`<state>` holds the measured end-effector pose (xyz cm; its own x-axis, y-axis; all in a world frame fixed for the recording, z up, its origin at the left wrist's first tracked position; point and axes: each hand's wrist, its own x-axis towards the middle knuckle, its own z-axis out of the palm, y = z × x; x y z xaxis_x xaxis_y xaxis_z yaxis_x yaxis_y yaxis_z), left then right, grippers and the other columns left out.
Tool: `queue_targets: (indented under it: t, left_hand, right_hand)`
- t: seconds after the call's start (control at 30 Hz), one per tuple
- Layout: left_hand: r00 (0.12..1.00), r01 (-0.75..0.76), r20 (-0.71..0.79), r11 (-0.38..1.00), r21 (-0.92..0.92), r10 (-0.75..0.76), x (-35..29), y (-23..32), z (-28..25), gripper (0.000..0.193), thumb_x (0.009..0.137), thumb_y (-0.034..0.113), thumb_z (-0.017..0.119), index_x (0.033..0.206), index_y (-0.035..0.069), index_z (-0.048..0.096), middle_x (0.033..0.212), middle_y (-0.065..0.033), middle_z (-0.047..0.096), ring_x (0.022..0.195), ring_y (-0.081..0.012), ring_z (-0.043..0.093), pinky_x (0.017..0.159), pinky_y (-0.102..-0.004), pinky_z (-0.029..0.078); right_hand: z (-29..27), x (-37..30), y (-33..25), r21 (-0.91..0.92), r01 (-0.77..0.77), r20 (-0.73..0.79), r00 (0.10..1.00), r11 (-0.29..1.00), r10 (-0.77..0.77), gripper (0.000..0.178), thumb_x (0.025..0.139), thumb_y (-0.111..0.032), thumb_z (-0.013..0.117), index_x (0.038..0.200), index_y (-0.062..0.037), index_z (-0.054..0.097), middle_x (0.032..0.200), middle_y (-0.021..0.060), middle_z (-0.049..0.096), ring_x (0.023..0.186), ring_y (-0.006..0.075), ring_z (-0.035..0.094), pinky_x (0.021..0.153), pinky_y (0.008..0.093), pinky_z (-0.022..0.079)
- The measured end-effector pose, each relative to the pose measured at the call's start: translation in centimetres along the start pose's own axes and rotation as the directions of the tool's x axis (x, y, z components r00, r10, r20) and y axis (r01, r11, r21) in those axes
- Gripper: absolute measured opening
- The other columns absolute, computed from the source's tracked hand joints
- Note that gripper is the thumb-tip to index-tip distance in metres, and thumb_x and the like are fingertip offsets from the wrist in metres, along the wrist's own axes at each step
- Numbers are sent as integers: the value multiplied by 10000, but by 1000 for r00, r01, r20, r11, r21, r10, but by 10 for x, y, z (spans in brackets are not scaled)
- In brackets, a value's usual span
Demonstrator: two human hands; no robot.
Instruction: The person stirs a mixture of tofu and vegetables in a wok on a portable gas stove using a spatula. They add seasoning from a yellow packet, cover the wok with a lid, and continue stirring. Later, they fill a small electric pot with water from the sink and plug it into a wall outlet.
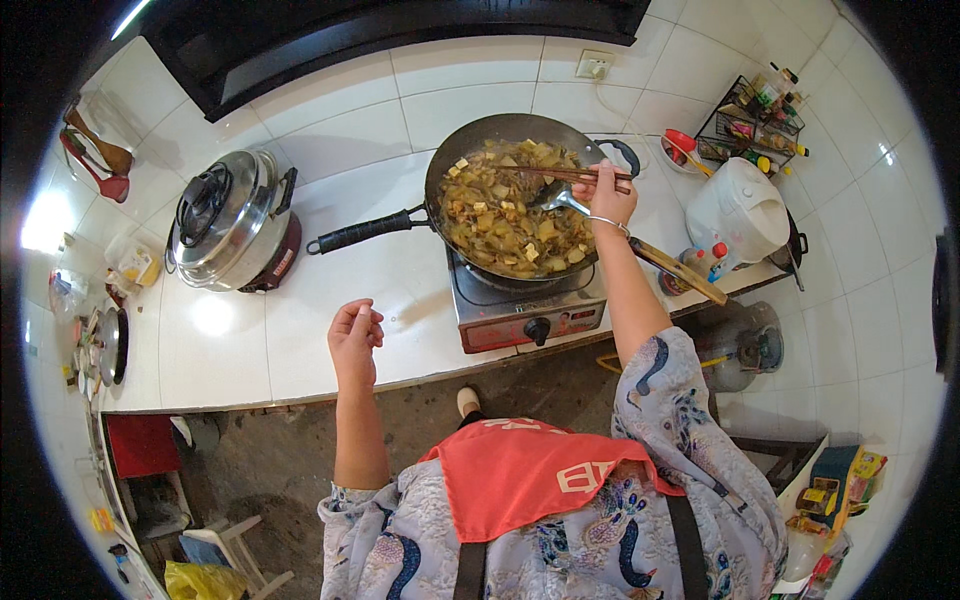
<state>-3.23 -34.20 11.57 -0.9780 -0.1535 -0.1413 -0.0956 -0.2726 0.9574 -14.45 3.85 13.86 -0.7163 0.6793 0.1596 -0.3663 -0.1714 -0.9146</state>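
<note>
So, 2 chopsticks (555,172) in right hand (609,203)

White counter (305,345) with gas stove (500,331), lidded pot (232,232), white appliance (735,210).

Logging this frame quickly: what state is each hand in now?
Left hand: half open, nothing visible in it.
Right hand: closed, holding brown chopsticks.

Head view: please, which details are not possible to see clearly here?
In the head view:
Stove: burner hidden under the wok.
Spatula: lower end covered by the food.
Left hand: its inside is hidden by curled fingers.
Cooker: contents covered by the lid.
Black panel: upper part cut off by the top edge.
</note>
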Motion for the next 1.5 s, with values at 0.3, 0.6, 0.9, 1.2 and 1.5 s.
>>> queue_targets:
  t: [0.3,0.6,0.9,1.2,1.5]
  left_hand:
    - [998,-16,57,1000,24,15,14,2,7,144,902,139,547,961,15,589,745,-47,585,552,-75,482,486,-196,370]
    - [998,-1,56,1000,26,-1,22,1,9,138,900,136,544,962,22,592,748,-45,588,552,-74,483,492,-200,373]
    - [998,13,57,1000,13,-13,25,-2,7,133,897,131,546,963,23,591,745,-45,587,547,-78,485,489,-201,372]
    - [994,27,104,1000,2,-27,28,-4,18,146,893,140,555,968,19,588,746,-45,585,551,-79,486,486,-204,374]
    - [992,18,125,1000,-8,-17,25,-8,23,148,895,145,555,965,20,592,752,-43,588,551,-76,489,486,-200,378]
  right_hand:
    - [8,-9,-8,-184,111,115,989,977,-90,292,909,-242,552,839,39,585,672,130,631,453,162,594,425,287,513]
    - [1,9,9,184,-190,-147,965,964,218,289,900,-253,550,796,17,552,658,141,611,461,211,597,418,310,517]
    - [-18,14,-6,444,-290,-127,916,848,379,280,919,-283,519,827,-22,557,702,110,606,535,215,601,500,336,541]
    - [-27,22,-74,516,-193,-70,962,834,265,271,928,-288,503,834,-42,566,691,79,600,552,195,608,526,327,543]
    - [-23,8,-108,93,32,39,999,995,-36,279,896,-287,558,822,-20,589,660,125,633,468,192,599,434,317,520]
